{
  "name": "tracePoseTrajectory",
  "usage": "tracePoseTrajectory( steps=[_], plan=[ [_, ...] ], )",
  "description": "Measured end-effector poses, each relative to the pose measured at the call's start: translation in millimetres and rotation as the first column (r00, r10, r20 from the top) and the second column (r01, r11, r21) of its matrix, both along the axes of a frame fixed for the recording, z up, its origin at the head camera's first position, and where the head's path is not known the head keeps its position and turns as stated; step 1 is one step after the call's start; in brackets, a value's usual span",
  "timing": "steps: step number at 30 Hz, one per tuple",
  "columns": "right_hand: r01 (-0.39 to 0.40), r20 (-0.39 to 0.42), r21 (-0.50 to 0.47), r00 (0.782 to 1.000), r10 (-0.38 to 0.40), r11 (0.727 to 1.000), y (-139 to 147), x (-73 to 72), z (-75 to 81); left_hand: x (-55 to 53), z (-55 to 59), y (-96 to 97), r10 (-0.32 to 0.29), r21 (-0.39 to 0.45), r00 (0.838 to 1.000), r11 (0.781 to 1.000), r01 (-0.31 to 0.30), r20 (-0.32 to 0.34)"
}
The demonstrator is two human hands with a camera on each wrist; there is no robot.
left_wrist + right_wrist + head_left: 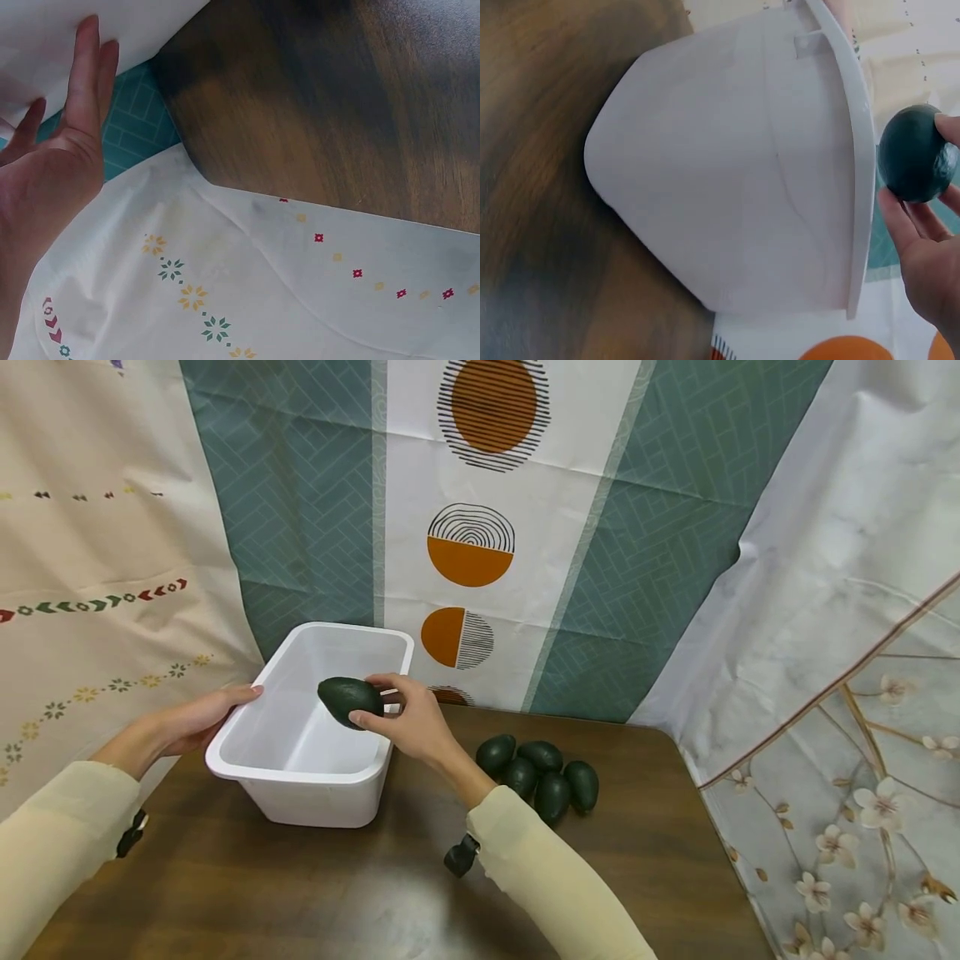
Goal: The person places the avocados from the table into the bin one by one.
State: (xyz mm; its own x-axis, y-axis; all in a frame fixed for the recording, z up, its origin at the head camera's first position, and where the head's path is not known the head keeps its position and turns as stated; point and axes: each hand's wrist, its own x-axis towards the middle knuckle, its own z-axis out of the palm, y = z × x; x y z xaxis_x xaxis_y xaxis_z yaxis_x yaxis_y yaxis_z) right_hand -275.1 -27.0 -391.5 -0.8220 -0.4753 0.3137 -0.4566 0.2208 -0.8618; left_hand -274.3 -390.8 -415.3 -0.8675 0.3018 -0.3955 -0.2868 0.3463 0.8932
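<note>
A dark green avocado (pixel 347 700) is pinched between the thumb and fingers of my right hand (pixel 420 724), above the open top of a white plastic bin (pixel 318 778). In the right wrist view the avocado (pixel 913 154) shows just beyond the bin's rim (pixel 862 187). My left hand (pixel 197 720) holds the bin's left side, a digit lying over the rim. Seen from the left wrist, fingers (pixel 81 82) of that hand lie against the bin's outer wall (pixel 150 26). The bin's visible inside is bare white.
Several more avocados (pixel 540 770) lie clustered on the brown wooden table (pixel 637 868), right of the right forearm. Patterned cloth (pixel 300 510) hangs behind the table, and a flowered white cloth (pixel 847 793) borders its right side. A cream embroidered cloth (pixel 112 635) hangs at left.
</note>
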Motion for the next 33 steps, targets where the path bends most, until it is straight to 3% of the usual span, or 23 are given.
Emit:
tracePoseTrajectory(
  steps=[3,5,10,13,16,23,33],
  plan=[
    [-0.024,0.116,-0.099,0.993,0.035,0.995,-1.4,0.5,1.6,-0.1,0.3,0.2,-0.001,0.008,1.000,1.000,0.001,0.000],
    [-0.032,0.213,-0.197,0.974,0.075,0.980,-2.9,0.2,3.2,-0.1,0.6,0.0,-0.008,0.010,1.000,1.000,0.008,-0.008],
    [0.025,0.428,-0.384,0.891,0.154,0.923,-7.1,-2.5,7.6,-0.5,1.5,0.7,0.003,0.018,1.000,1.000,-0.003,0.002],
    [0.065,0.493,-0.425,0.853,0.170,0.903,-8.9,-3.7,9.9,-0.1,1.7,1.1,0.006,0.024,1.000,1.000,-0.006,0.011],
    [0.085,0.519,-0.447,0.836,0.180,0.891,-10.0,-4.7,10.5,1.6,1.8,0.4,0.002,0.014,1.000,1.000,-0.002,0.007],
    [0.100,0.523,-0.450,0.835,0.172,0.887,-7.4,-6.0,7.0,4.0,1.5,-0.6,-0.002,0.000,1.000,1.000,0.002,0.000],
    [0.101,0.501,-0.458,0.850,0.163,0.883,-3.3,-6.6,1.3,1.3,-0.7,-0.5,-0.002,0.001,1.000,1.000,0.002,0.000]
  ],
)
